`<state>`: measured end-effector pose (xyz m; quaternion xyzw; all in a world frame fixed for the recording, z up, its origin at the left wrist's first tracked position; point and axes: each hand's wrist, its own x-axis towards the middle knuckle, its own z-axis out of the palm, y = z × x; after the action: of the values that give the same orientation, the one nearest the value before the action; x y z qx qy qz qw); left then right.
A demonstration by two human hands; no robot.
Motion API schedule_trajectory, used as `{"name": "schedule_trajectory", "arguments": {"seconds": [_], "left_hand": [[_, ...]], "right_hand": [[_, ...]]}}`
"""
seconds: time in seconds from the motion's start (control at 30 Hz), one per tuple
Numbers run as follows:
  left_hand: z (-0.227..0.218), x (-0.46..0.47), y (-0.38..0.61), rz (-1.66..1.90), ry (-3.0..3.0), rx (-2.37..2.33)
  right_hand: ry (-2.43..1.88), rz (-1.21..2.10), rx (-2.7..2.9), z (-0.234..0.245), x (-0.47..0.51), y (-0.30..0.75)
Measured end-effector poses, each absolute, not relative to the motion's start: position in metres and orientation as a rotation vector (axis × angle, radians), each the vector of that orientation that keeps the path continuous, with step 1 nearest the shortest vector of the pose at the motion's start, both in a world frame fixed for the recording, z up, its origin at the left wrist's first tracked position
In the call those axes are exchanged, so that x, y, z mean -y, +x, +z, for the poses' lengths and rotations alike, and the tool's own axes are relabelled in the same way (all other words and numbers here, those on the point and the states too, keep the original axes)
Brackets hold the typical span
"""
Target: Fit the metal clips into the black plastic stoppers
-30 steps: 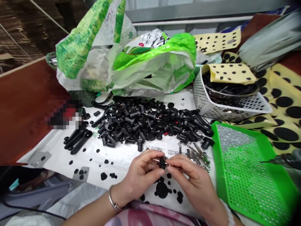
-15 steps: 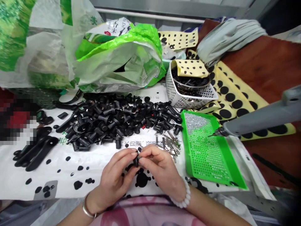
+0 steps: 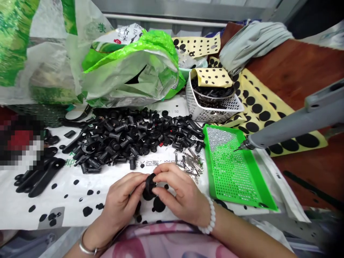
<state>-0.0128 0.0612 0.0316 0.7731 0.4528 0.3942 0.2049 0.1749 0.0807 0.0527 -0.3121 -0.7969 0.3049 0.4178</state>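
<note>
My left hand and my right hand meet low in the middle of the view. Both pinch one small round black plastic part between fingertips, just above the white sheet. A heap of similar black parts lies a short way beyond my hands. A small cluster of thin metal clips rests just past my right fingers. My left wrist has a metal bangle, my right a white bead bracelet.
A green perforated tray lies right of my hands, screws at its far end. A grey electric screwdriver reaches in from the right. A white basket of black parts, green-and-white bags, and yellow dotted sheets stand behind.
The view swung right, bringing the grey screwdriver into sight. My hands stayed together on the black part and turned it, so its round face shows more now.
</note>
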Motion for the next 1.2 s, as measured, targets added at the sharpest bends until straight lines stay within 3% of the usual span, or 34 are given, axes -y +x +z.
{"name": "schedule_trajectory", "arguments": {"seconds": [0.67,1.2], "left_hand": [[0.023,-0.06,-0.003,1.244,1.941,-1.33],[0.026,-0.059,0.002,1.142,1.921,-1.185]], "right_hand": [[-0.726,0.717,2.144,0.053,-0.082,0.171],[-0.894,0.949,1.949,0.058,-0.081,0.178]]}}
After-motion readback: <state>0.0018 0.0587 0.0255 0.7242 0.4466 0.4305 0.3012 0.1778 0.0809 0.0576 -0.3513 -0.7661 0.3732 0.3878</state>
